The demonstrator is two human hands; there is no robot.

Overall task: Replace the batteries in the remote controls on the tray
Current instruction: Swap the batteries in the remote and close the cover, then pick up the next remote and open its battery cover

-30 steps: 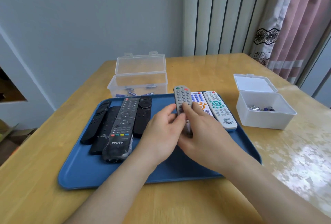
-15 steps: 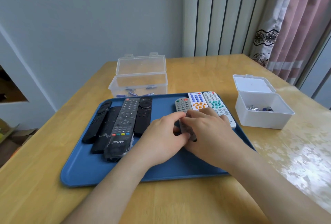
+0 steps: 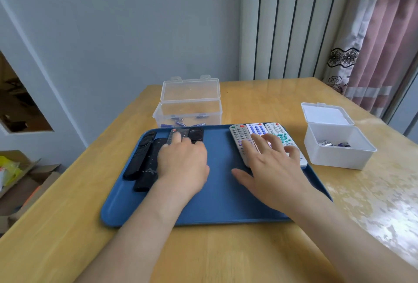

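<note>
A blue tray point(image 3: 217, 183) lies on the wooden table. At its left lie several black remotes: a slim one point(image 3: 141, 153), a plain one point(image 3: 151, 165), a many-button one point(image 3: 179, 133) and one with a round pad point(image 3: 196, 134). My left hand point(image 3: 183, 162) covers the many-button remote, fingers curled over it while it lies on the tray. At the tray's right lie a grey remote point(image 3: 237, 133), a white remote with blue keys point(image 3: 256, 129) and a white remote with teal keys point(image 3: 277, 129). My right hand point(image 3: 269, 167) rests flat on these, fingers spread.
Behind the tray stands a clear lidded box point(image 3: 190, 113) holding several batteries. A white open box point(image 3: 337, 147) with a few batteries sits right of the tray. Cardboard boxes point(image 3: 24, 178) are on the floor at left; a curtain point(image 3: 382, 56) hangs at right.
The grey remote was set down beside the white ones. My left hand let go and moved left onto the black many-button remote. My right hand opened flat over the right-hand remotes.
</note>
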